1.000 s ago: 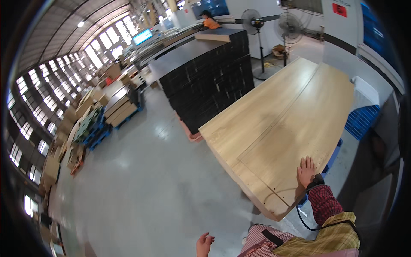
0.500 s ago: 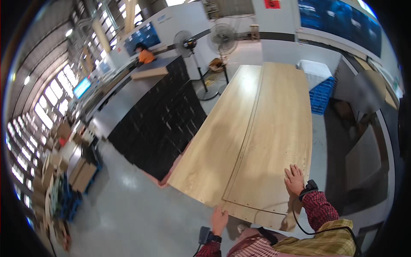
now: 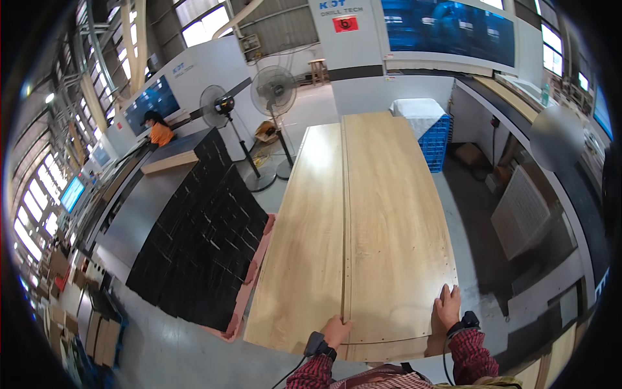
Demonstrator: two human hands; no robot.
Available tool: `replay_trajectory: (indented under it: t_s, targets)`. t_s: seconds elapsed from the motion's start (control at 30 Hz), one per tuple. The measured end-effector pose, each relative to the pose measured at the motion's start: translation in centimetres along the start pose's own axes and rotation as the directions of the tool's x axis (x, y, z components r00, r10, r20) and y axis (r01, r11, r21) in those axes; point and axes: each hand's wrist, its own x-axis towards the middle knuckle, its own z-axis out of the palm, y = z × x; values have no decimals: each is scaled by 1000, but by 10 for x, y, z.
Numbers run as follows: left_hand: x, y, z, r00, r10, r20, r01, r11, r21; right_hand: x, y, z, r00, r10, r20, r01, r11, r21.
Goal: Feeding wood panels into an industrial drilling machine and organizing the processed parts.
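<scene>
Since the earlier frames the left hand [image 3: 337,331] has been travelling – from the air beside the panelling a second ago, to its near edge, and now to the long dark seam [image 3: 346,240] – while the right hand [image 3: 448,307] is keeping to the right side. The view has been swinging too, so the wood-grain panelling [image 3: 398,214] is now stretching almost straight away from the person.

The left hand is resting by the seam's near end, its fingers bent and lying close together; whether they are gripping anything I cannot tell. The right hand is lying on the near right edge with its fingers partly spread, touching the surface rather than closing round anything visible. Both wrists are wearing dark bands with cables.

To the left, a tall black-sided stack [image 3: 197,249] is standing just beside the panelling on a pink base [image 3: 253,279], with a pale board [image 3: 170,163] lying on top. Beyond, two standing fans [image 3: 273,91] are facing the work area, and a person in orange [image 3: 161,133] is standing farther left. Past the far right corner, a blue crate [image 3: 433,146] is carrying a white cover [image 3: 418,111].
</scene>
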Motion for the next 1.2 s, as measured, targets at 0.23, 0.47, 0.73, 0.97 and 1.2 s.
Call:
replay_trajectory:
  t_s: [0.23,0.47,0.73,0.97,1.2]
  targets:
    - [31,-42,-11,948,138,287,-117,989,-90,-48,-31,-31,989,127,-76,-110,974,200]
    - [3,-94,-48,784,165,598,82,928,-364,-266,-157,7,835,353,423,-547,440,713]
    - [-67,-165,-39,454,118,883,359,883,-303,-395,-249,56,655,420,628,-454,-445,772]
    - [-128,-207,-43,334,55,941,432,878,-205,-442,-302,55,503,770,394,-220,-326,919]
    - [-70,-225,-60,459,317,830,602,576,-553,-535,-358,31,445,848,289,-135,-255,957]
